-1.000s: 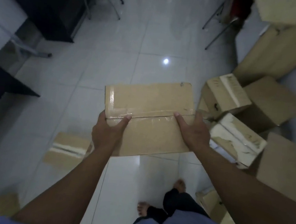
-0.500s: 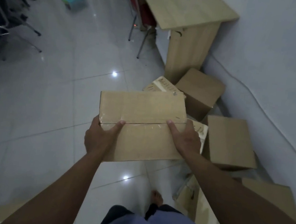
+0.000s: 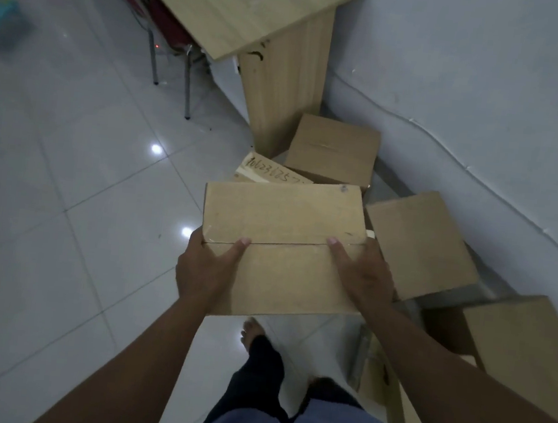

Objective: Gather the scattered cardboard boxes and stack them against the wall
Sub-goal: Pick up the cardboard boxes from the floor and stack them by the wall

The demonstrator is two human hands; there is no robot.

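While both hands grip it from the near side, the flat cardboard box (image 3: 281, 246) is up in the air above the white tiled floor (image 3: 66, 189). The left hand (image 3: 204, 269) is clamped on the box's left near corner, with its thumb lying on top near the seam. The right hand (image 3: 361, 278) is clamped on the right near part, its thumb also on top by the seam. A thin line runs across the top of the box where two flaps meet. Just past the far edge of the held box, a box with numbers written on it (image 3: 271, 174) peeks out. Behind that sits a closed brown box (image 3: 333, 151), right next to the side of a wooden desk (image 3: 257, 12). To the right of the held box, another brown box (image 3: 419, 243) lies tilted near the grey wall (image 3: 489, 95). One more box (image 3: 529, 341) sits at the right edge, also close to the wall. Below the held box, a bare foot (image 3: 251, 332) steps on the tiles, and dark trousers and a blue shirt show at the bottom. Metal chair legs (image 3: 187, 84) stand under the desk, and a small teal box (image 3: 1, 22) rests far off on the left.
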